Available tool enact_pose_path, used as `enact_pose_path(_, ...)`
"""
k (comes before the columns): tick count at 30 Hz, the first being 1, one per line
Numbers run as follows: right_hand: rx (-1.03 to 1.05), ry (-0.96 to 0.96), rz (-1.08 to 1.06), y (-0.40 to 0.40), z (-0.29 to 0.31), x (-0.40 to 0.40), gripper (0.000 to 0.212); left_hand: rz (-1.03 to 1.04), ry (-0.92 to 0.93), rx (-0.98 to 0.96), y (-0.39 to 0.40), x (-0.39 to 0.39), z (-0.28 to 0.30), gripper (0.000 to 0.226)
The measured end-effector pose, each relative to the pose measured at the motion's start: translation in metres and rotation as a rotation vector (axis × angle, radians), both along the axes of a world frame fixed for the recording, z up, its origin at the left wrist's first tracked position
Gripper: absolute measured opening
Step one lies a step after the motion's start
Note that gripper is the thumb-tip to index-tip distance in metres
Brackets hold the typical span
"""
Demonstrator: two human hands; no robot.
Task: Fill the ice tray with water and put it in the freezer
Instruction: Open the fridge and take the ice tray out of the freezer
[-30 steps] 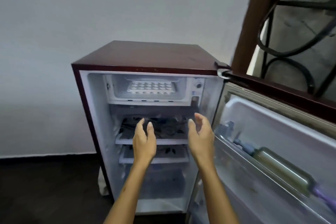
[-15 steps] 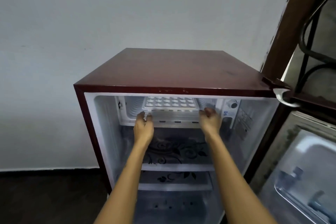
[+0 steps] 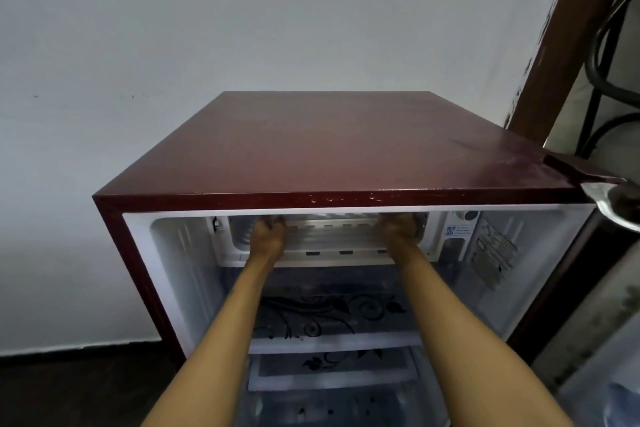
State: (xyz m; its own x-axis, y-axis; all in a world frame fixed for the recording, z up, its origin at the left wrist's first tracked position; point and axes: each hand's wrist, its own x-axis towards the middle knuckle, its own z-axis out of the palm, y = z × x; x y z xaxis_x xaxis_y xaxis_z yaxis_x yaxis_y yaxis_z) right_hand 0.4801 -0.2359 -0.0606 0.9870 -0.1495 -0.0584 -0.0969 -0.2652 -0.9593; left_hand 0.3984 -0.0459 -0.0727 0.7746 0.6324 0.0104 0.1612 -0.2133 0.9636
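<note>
Open fridge (image 3: 311, 149) | ice tray (image 3: 332, 224) lengthwise left-right | left hand (image 3: 266, 234), right hand (image 3: 398, 229) gripping ends

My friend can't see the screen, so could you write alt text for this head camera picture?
Two bare arms reach into the freezer compartment at the top of an open maroon mini fridge, left hand and right hand at either end of a white ice tray. Below are floral-patterned shelves; a plain wall stands behind.

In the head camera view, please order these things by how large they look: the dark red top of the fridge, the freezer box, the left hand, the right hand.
1. fridge top
2. freezer box
3. left hand and right hand, which look alike
</note>
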Motion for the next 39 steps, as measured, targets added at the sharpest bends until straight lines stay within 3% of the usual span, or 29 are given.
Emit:
enact_pose_path(3,-0.042,-0.024,-0.037,0.002,-0.001,0.000,0.018,0.034,-0.039,-0.051,0.002,0.000,0.002,0.040)
enact_pose_path(7,0.035,-0.011,-0.144,0.006,0.000,-0.006,0.026,0.054,-0.079,-0.142,0.004,-0.005,0.002,0.027)
enact_pose_path(10,0.101,-0.011,-0.253,0.003,0.001,-0.015,0.018,0.109,-0.121,-0.181,-0.001,-0.016,0.003,0.023)
enact_pose_path(16,0.302,0.098,-0.205,-0.015,0.000,-0.053,0.014,0.173,-0.177,-0.231,-0.019,-0.055,0.009,0.028)
enact_pose_path(20,0.449,0.097,-0.283,-0.031,-0.003,-0.097,0.022,0.222,-0.237,-0.226,-0.038,-0.100,0.012,0.028)
enact_pose_path(23,0.476,0.088,-0.250,-0.045,-0.004,-0.133,0.026,0.250,-0.296,-0.330,-0.055,-0.138,0.009,0.025)
enact_pose_path(28,0.512,0.103,-0.244,-0.080,-0.015,-0.202,0.047,0.253,-0.332,-0.559,-0.081,-0.202,-0.002,0.041)
enact_pose_path(39,0.632,0.067,-0.328,-0.130,-0.014,-0.343,0.024,0.242,-0.250,-0.639,-0.131,-0.319,-0.007,0.043)
